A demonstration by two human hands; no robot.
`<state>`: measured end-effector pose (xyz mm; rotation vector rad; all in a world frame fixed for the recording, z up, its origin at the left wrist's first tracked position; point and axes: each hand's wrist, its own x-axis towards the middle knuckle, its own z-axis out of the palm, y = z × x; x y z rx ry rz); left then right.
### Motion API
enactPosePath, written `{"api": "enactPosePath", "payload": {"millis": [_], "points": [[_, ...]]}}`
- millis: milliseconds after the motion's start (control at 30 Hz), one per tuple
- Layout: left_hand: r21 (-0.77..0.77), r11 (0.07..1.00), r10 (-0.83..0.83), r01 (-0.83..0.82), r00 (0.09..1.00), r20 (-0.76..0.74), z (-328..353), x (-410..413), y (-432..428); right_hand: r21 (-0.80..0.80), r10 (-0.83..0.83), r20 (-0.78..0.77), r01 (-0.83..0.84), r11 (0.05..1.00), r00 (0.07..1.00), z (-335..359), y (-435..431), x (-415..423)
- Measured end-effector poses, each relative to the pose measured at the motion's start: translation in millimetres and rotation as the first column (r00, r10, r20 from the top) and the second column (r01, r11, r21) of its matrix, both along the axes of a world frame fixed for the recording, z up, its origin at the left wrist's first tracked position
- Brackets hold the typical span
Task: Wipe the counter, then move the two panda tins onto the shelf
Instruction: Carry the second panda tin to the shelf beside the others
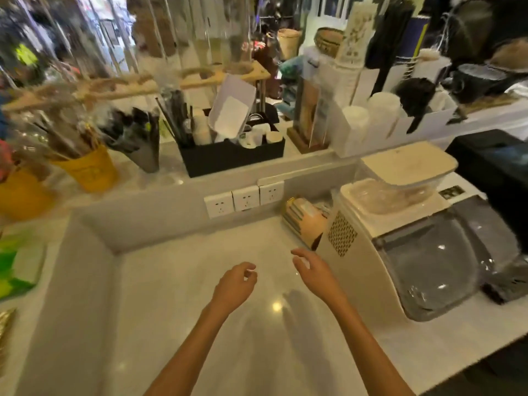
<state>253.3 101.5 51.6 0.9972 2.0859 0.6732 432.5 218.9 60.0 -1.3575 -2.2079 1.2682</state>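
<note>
Both of my hands hover over the white counter (183, 281), and neither holds anything. My left hand (235, 284) hangs with its fingers loosely curled. To its right, my right hand (313, 270) has its fingers spread and points toward a pinkish striped container with a gold rim (304, 221). That container leans against the side of a white machine (360, 252). Blur hides any panda print on it. Behind the counter runs a raised ledge (160, 181) crowded with holders. No cloth is in view.
Three wall sockets (244, 199) sit in the back wall of the counter. A black organiser (234, 158) with cups and straws and yellow pots (88, 170) stand on the ledge. Stacked clear lidded boxes (400, 178) rest on the machine. A green packet (17, 267) lies at the left.
</note>
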Motion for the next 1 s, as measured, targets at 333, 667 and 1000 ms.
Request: {"api": "enactPosePath", "payload": {"millis": [333, 667, 1000], "points": [[-0.179, 0.982, 0.135, -0.056, 0.874, 0.467, -73, 6, 189, 0.256, -0.381, 0.398, 0.298, 0.920, 0.834, -62, 166, -94], [-0.095, 0.936, 0.294, -0.338, 0.608, 0.738, -86, 29, 198, 0.026, -0.331, 0.422, 0.353, 0.935, 0.844, -70, 170, -100], [-0.107, 0.867, 0.228, -0.486, 0.198, 0.953, -40, 14, -61, -0.815, -0.047, -0.191, -0.131, 0.565, 0.980, -21, 13, -54]]}}
